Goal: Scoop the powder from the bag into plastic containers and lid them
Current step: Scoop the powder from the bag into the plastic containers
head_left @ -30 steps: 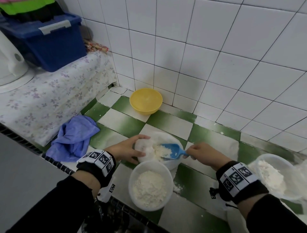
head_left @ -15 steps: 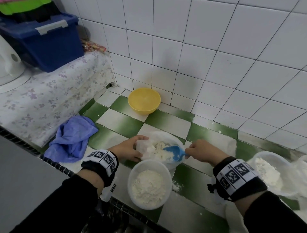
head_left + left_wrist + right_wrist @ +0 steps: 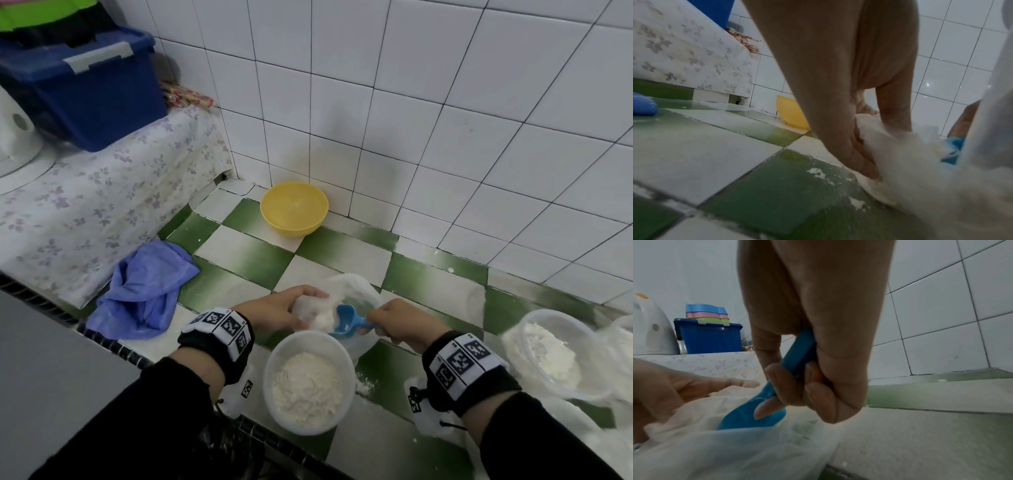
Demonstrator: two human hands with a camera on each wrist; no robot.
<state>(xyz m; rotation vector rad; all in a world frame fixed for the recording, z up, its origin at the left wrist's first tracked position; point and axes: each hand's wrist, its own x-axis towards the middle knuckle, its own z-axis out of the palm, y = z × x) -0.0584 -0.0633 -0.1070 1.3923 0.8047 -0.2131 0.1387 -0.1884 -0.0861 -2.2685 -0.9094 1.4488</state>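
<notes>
The left hand (image 3: 279, 311) grips the near-left side of the clear plastic bag (image 3: 356, 291), fingers and thumb curled into its bunched film, as the left wrist view shows; the right hand (image 3: 399, 320) is closed round the handle of the blue scoop (image 3: 347, 320), thumb and forefinger pinching it, the other fingers folded beneath; the scoop's bowl sits inside the bag's mouth, against the white powder (image 3: 320, 313) gathered at the bag's left side. The bag lies on the green-and-white tiled counter (image 3: 239, 250), just past the round plastic container (image 3: 308, 380), which stands at six o'clock from the bag, touching or nearly touching it, and holds a heap of powder with no lid on; loose powder is spilt on the tile just at its three o'clock. A second plastic container (image 3: 548, 353) with powder stands well apart at three o'clock, its right side hidden by pale plastic film. A yellow bowl (image 3: 294, 209) sits at twelve o'clock against the white tiled wall; a blue cloth (image 3: 147, 291) lies crumpled at nine o'clock; a dark blue storage box (image 3: 89, 92) rests on a flowered covering (image 3: 85, 205) at ten o'clock.
</notes>
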